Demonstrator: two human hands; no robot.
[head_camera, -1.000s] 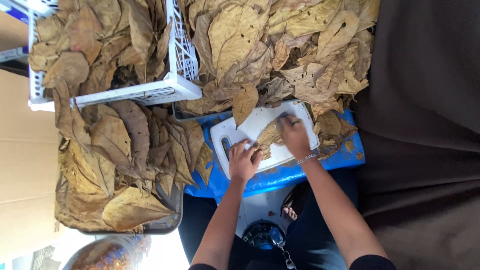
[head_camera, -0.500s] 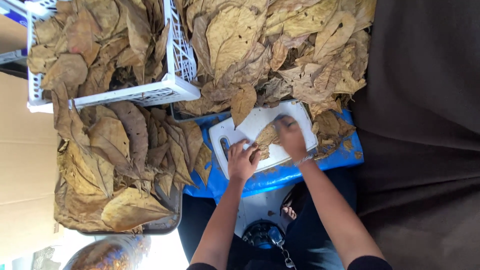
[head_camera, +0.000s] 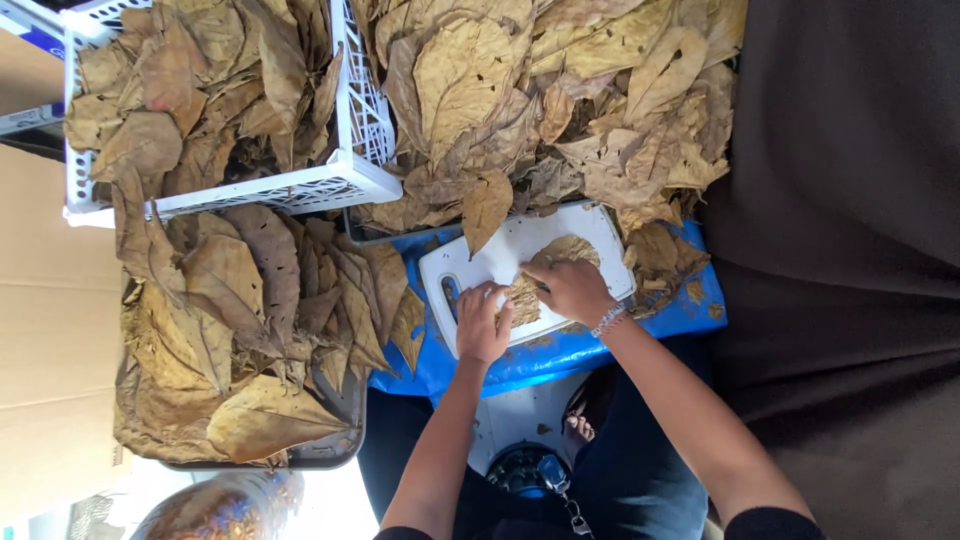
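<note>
A white cutting board (head_camera: 500, 252) lies on a blue cloth (head_camera: 560, 355) over my lap. On the board is a dry brown leaf (head_camera: 560, 255). My left hand (head_camera: 482, 322) presses the leaf's near end against the board. My right hand (head_camera: 572, 288) rests on the same leaf just to the right, fingers curled over it. A beaded bracelet circles my right wrist. What lies under my fingers is hidden.
A white plastic basket (head_camera: 355, 175) full of dry leaves stands at upper left. A dark tray (head_camera: 335, 450) heaped with leaves sits at lower left. A large loose pile of leaves (head_camera: 560, 100) is beyond the board. Brown fabric (head_camera: 850, 250) fills the right.
My right hand has slid left along the leaf toward my left hand. My left hand has stayed on the board.
</note>
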